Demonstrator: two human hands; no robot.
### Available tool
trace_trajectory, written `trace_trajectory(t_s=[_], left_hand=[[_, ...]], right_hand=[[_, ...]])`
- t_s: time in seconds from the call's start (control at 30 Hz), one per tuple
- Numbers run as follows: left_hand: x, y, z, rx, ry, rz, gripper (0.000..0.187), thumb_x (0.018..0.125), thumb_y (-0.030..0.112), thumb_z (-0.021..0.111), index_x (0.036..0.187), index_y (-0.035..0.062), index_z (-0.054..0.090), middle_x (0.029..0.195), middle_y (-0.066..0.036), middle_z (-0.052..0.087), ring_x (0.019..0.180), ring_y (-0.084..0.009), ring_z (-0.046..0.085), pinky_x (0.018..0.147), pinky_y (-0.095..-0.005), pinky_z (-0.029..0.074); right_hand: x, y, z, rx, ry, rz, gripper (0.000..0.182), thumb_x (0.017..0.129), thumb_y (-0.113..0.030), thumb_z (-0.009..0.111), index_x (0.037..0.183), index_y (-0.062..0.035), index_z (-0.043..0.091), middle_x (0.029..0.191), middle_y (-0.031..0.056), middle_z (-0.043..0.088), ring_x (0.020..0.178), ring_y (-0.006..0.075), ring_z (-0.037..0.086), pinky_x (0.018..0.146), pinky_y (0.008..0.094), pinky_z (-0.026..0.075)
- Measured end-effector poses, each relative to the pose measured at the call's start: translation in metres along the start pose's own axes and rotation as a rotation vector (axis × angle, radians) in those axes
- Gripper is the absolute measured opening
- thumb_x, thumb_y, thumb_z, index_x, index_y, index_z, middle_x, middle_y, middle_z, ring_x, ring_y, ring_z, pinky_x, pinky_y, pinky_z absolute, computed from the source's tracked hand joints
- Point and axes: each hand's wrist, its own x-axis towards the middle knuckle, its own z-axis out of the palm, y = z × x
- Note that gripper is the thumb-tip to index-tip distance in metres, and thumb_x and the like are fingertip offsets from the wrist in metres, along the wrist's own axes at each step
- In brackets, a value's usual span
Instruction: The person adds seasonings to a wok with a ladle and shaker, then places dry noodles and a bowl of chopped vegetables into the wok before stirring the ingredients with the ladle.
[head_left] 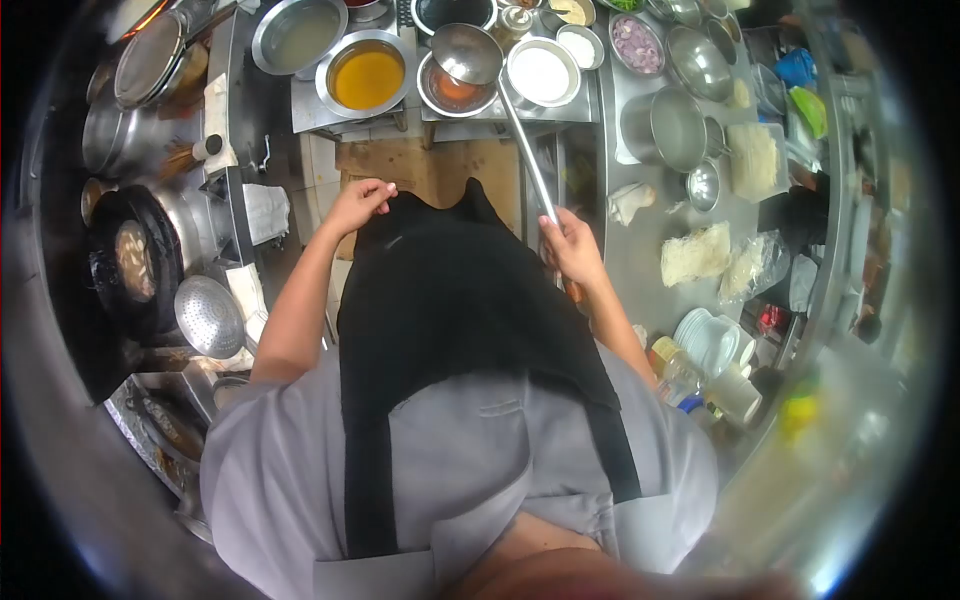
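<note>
My right hand [571,243] is wrapped round the long metal handle of a ladle [526,148], whose wooden end shows below the fist. The ladle's round bowl hangs over a bowl of reddish-orange sauce [440,92], covering part of it. Beside it stands a bowl of white powder or granules [541,73]. My left hand [363,203] is raised at the left edge of my black apron [440,290], its fingers curled together with nothing visible in them. A basin of amber liquid [366,76] lies ahead of that hand.
At left, a black wok [134,258] with food sits on the stove, near a perforated skimmer [209,316]. The right counter [628,270] carries a metal pot [672,128], blocks of noodles [697,252] and stacked plates [707,338]. A basin of cloudy liquid [302,42] stands ahead at left.
</note>
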Motion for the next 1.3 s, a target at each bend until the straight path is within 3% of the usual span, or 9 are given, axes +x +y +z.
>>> trace_trajectory(t_s=[0.2, 0.43, 0.6, 0.7, 0.73, 0.83, 1.07, 1.3], left_hand=[[0.016, -0.005, -0.014, 0.061, -0.04, 0.01, 0.032, 0.1, 0.031, 0.06, 0.098, 0.0006, 0.068, 0.077, 0.001, 0.061, 0.07, -0.0067, 0.056, 0.066, -0.023, 0.049], [0.029, -0.006, -0.021, 0.041, -0.037, 0.096, 0.033, 0.1, 0.032, 0.061, 0.093, 0.0002, 0.067, 0.071, 0.0, 0.059, 0.064, -0.0071, 0.052, 0.06, -0.0241, 0.047], [0.027, -0.009, -0.023, 0.082, -0.018, 0.126, 0.035, 0.1, 0.032, 0.06, 0.089, -0.0009, 0.068, 0.068, 0.0, 0.059, 0.062, -0.0072, 0.052, 0.059, -0.0237, 0.045], [0.019, -0.014, -0.026, 0.119, 0.026, 0.186, 0.036, 0.099, 0.031, 0.06, 0.088, -0.0012, 0.069, 0.07, 0.0, 0.061, 0.062, -0.0071, 0.052, 0.06, -0.0241, 0.045], [0.012, -0.011, -0.025, 0.112, 0.055, 0.149, 0.037, 0.099, 0.032, 0.06, 0.087, -0.0016, 0.07, 0.071, 0.0, 0.062, 0.062, -0.007, 0.053, 0.061, -0.0245, 0.046], [0.006, -0.027, -0.028, 0.105, 0.099, 0.129, 0.038, 0.099, 0.033, 0.06, 0.087, -0.0016, 0.07, 0.07, -0.001, 0.062, 0.062, -0.0072, 0.054, 0.06, -0.024, 0.045], [-0.019, -0.038, -0.013, 0.04, 0.19, 0.125, 0.042, 0.099, 0.039, 0.059, 0.084, 0.0014, 0.072, 0.063, 0.0, 0.06, 0.06, -0.0066, 0.053, 0.057, -0.0248, 0.042], [-0.042, -0.083, 0.001, -0.012, 0.365, 0.027, 0.039, 0.098, 0.038, 0.061, 0.086, 0.0023, 0.072, 0.06, 0.001, 0.058, 0.056, -0.0068, 0.051, 0.055, -0.0244, 0.04]], right_hand=[[-0.007, -0.002, 0.018, -0.043, 0.054, 0.022, 0.025, 0.102, -0.03, 0.055, 0.107, -0.0056, 0.058, 0.058, -0.0029, 0.046, 0.042, 0.0065, 0.044, 0.035, 0.0249, 0.036], [0.023, -0.06, 0.055, 0.144, 0.05, -0.019, 0.027, 0.103, -0.031, 0.054, 0.104, -0.0041, 0.057, 0.058, -0.0014, 0.046, 0.04, 0.0077, 0.044, 0.034, 0.0252, 0.037], [0.087, -0.074, 0.063, 0.011, 0.129, -0.201, 0.028, 0.102, -0.032, 0.054, 0.099, -0.0041, 0.056, 0.056, -0.0018, 0.047, 0.04, 0.0085, 0.047, 0.034, 0.027, 0.04], [0.098, -0.079, 0.063, -0.033, 0.155, -0.168, 0.029, 0.102, -0.034, 0.055, 0.102, -0.0044, 0.056, 0.057, -0.0035, 0.044, 0.042, 0.0062, 0.042, 0.036, 0.0253, 0.038], [0.103, -0.074, 0.059, -0.06, 0.156, -0.2, 0.031, 0.101, -0.033, 0.056, 0.098, -0.0024, 0.056, 0.057, -0.0007, 0.05, 0.042, 0.0091, 0.05, 0.035, 0.028, 0.042], [0.107, -0.066, 0.057, -0.103, 0.153, -0.2, 0.031, 0.101, -0.033, 0.056, 0.1, -0.002, 0.057, 0.057, -0.0008, 0.05, 0.042, 0.0092, 0.05, 0.035, 0.0282, 0.042], [0.103, -0.06, 0.046, -0.055, 0.111, -0.162, 0.03, 0.102, -0.032, 0.055, 0.101, -0.0021, 0.057, 0.057, -0.0011, 0.049, 0.041, 0.0092, 0.048, 0.035, 0.0282, 0.041], [0.106, -0.059, 0.016, 0.298, -0.121, -0.064, 0.032, 0.103, -0.035, 0.052, 0.106, -0.0033, 0.058, 0.06, -0.0014, 0.045, 0.039, 0.0071, 0.038, 0.034, 0.0257, 0.035]])
